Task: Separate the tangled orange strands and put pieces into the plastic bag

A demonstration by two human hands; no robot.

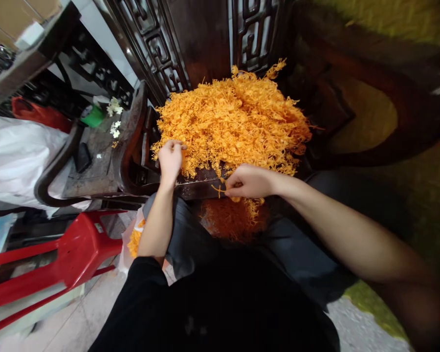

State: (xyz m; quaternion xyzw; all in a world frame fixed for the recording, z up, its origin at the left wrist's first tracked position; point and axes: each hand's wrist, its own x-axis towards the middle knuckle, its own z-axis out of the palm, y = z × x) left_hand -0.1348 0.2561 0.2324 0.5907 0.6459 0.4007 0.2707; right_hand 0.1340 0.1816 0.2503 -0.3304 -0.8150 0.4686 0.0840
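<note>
A large heap of orange, stringy, branched sprigs covers the seat of a dark carved wooden chair. At the heap's left front edge is my left hand, its fingers closed together; whatever they hold, if anything, is hidden. My right hand is in front of the heap, just over the seat's front edge, and pinches a thin orange sprig. That sprig sticks out to the left of my fingertips. More orange pieces hang below my right hand, in front of the seat.
To the left stands a second wooden chair with a green roll and small white flowers on it. A red plastic stool lies tipped below it. Beside my left leg is a bag with orange pieces.
</note>
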